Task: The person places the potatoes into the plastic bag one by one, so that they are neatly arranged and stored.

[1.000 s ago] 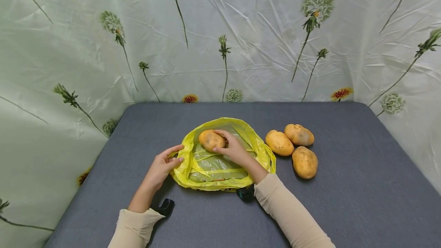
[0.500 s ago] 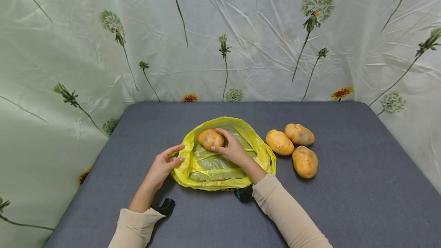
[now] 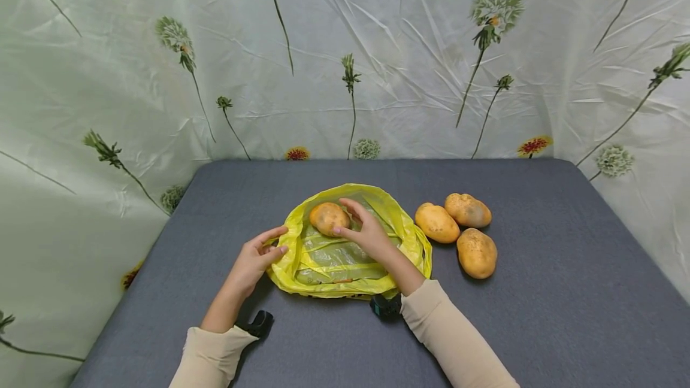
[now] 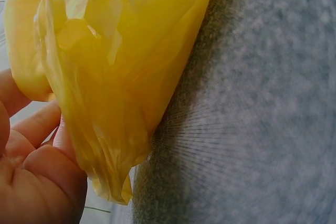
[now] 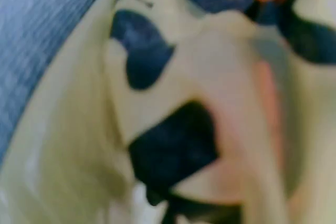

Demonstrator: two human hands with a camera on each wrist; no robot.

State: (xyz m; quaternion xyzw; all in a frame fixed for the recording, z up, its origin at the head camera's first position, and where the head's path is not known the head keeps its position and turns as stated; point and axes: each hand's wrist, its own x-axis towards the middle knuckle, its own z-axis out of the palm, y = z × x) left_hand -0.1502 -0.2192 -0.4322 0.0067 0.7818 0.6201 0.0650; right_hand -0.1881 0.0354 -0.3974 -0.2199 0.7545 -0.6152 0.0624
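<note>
A yellow plastic bag [image 3: 345, 289] lies spread on the table with its mouth held wide. Its left rim is pinched between the thumb and fingers of my left hand [image 3: 249, 265]; in the left wrist view, fingers [image 4: 37, 124] show at the bag's side wall. One potato [image 3: 327, 219] rests inside the bag, toward the far left. Over the bag, my right hand [image 3: 372, 237] has its fingers spread, the index finger off the potato and the thumb tip close by its right side. The right wrist view is blurred and filled by the bag's printed wall [image 5: 152, 114].
Right of the bag, three more potatoes lie grouped on the dark grey table [image 3: 539, 316]: a left one [image 3: 437, 223], a far one [image 3: 468, 211] and a near one [image 3: 477, 254]. A flower-printed plastic sheet [image 3: 420, 64] hangs behind.
My right hand has let go of the potato, its fingers parting and drawing slightly right. The potato stays in the bag. The left hand has kept its place at the rim.
</note>
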